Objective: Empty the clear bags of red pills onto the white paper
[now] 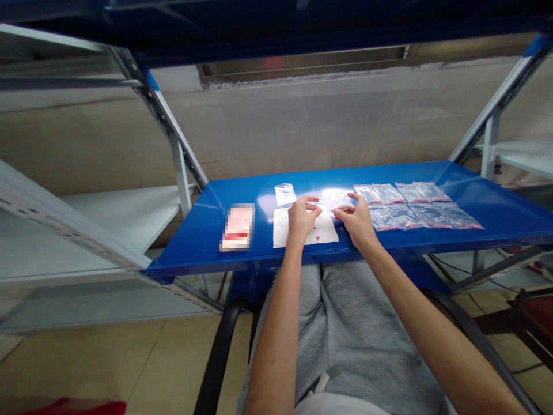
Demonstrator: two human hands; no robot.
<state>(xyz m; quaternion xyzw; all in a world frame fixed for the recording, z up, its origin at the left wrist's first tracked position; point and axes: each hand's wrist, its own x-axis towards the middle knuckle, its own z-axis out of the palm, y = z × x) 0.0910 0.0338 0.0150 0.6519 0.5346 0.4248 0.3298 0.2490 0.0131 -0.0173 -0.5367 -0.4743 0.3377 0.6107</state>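
Note:
A white sheet lies near the front edge of the blue table, with a few tiny reddish pieces on it. Over this sheet is my left hand, thumb and fingertips brought together; what they pinch is too small to make out. My right hand faces it from the right, its fingers closed on what looks like a small clear plastic bag, partly washed out by glare. Just behind the sheet lies a flat clear bag. Several clear bags with reddish bottom edges lie in two rows right of my right hand.
A blurred-out pale, red-banded flat item lies on the left of the blue table. Metal rack posts stand at both sides, and a blue shelf hangs overhead. A wall is behind. Black chair armrests flank my legs.

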